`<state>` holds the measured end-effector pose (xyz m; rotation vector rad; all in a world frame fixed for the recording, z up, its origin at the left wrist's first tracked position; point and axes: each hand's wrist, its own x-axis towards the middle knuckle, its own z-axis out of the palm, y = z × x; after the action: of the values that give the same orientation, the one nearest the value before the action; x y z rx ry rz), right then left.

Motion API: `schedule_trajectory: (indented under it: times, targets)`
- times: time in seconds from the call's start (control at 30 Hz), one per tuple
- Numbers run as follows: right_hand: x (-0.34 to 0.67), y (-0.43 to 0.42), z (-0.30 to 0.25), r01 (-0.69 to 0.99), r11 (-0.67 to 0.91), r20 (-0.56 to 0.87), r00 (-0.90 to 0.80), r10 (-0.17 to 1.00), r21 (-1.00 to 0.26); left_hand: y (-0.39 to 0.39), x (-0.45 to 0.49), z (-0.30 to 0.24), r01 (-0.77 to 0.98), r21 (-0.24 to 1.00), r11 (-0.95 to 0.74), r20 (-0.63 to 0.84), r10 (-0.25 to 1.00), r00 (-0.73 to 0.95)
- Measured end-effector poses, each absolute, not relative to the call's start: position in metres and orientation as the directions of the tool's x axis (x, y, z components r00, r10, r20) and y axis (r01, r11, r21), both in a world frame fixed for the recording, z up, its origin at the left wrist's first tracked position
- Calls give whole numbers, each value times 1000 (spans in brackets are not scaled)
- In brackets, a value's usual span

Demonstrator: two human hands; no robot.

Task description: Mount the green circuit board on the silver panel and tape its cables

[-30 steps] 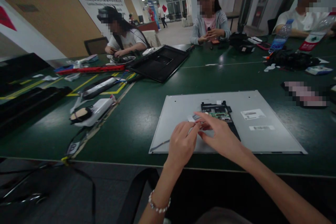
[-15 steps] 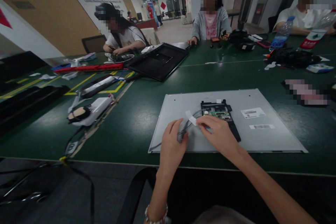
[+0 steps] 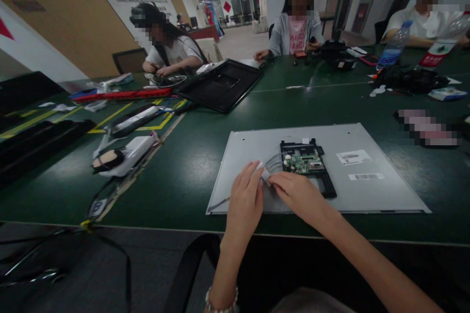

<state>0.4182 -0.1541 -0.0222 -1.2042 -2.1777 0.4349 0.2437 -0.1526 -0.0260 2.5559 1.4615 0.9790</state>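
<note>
A flat grey display panel (image 3: 370,190) lies on the table in front of me. On it sits a black plastic bracket (image 3: 329,187) with a green circuit board (image 3: 303,164). Grey cables (image 3: 272,160) run from the board's left side toward my hands. My right hand (image 3: 299,195) pinches a small white strip of tape (image 3: 265,174) that lies across the cables. My left hand (image 3: 245,200) is closed around the cables just left of the tape, its fingertips touching the strip; its palm hides part of them. One cable end shows at the panel's lower left.
A black monitor back cover (image 3: 220,85) lies beyond the panel. To the left are a white and black device (image 3: 128,156) and a black cable (image 3: 128,264). A phone (image 3: 428,128) and a water bottle (image 3: 395,46) stand to the right. Several people sit across the table.
My right hand has drawn the tape down and slightly left against the cables. My left fingers have moved up to the tape. More of the circuit board shows.
</note>
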Motion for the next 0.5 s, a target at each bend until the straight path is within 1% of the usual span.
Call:
schedule_trajectory:
  times: [0.1,0.23,0.33,0.5]
  targets:
    - [419,-154,-25,655,543,357,-410,839,-525,-150,244,-30,789,291,-542,437,809,394]
    - [419,-160,-24,670,579,368,-449,814,-464,-148,245,-34,805,323,-497,392,845,365]
    - [419,-173,-23,684,598,354,-483,801,-418,-147,250,-35,813,334,-476,401,853,335]
    - [424,-197,-28,704,569,307,-479,822,-425,-147,260,-36,838,339,-428,443,858,259]
